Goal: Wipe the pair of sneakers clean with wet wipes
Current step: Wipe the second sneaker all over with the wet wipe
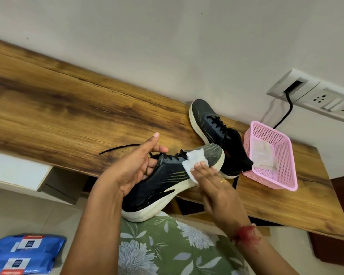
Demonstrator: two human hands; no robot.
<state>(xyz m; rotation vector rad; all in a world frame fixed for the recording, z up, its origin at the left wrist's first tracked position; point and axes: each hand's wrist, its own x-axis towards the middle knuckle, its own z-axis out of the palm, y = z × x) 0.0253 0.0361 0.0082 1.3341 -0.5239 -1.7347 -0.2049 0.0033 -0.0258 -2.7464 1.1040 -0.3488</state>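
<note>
Stretching from 9 o'clock down to 4 o'clock, a wooden desk (68, 116) runs along the wall. The held sneaker (163, 185), black with a white sole, sits at the centre of the view off the desk's near edge, its toe toward 2 o'clock and its heel above green floral cloth (167, 245). The second sneaker (207, 120) lies on the desk at 1 o'clock from it, toe toward 11 o'clock. Just beside its heel, at 3 o'clock, stands a pink basket (270, 179) with crumpled used wipes (264, 155) inside. Two blue wipe packs (26, 253) lie at 7 o'clock.

The left hand (135, 165) grips the held sneaker at its collar, fingers curled in by the laces and thumb raised. The right hand (216, 185) lies flat, its straight fingers (204, 166) pressing a white wet wipe (195, 159) against the toe side.
</note>
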